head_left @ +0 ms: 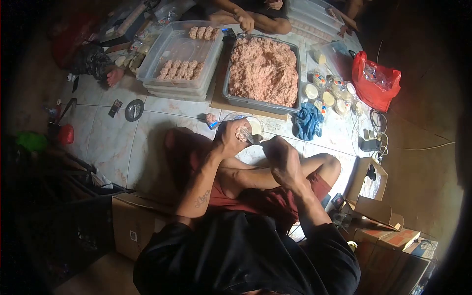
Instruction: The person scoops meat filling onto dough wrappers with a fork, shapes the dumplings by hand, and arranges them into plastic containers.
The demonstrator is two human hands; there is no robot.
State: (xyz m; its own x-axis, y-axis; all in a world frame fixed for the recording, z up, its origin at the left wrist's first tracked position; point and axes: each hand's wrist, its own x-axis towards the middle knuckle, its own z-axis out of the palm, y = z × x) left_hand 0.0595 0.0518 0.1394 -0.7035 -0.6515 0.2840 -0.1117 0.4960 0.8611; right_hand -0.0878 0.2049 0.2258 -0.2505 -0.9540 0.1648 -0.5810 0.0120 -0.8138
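Observation:
My left hand (pixel 229 139) is curled round a small portion of pink minced meat (pixel 242 133) above my crossed legs. Closed on the handle of a metal utensil (pixel 252 138), my right hand (pixel 281 156) brings its head against that meat; whether it is a spoon or a fork is hard to make out. Just beyond my hands lie pale round wrappers (pixel 255 125), partly hidden by my left hand. A grey tub (pixel 225 93) heaped with pink minced meat (pixel 263 69) stands on cardboard in front of me.
Left of the tub, stacked clear plastic boxes (pixel 147 73) hold rows of shaped meat pieces (pixel 180 70). Packs of round wrappers (pixel 328 98), a blue cloth (pixel 309 121) and a red bag (pixel 376 81) lie to the right. Another person's hand (pixel 244 20) is behind the tub.

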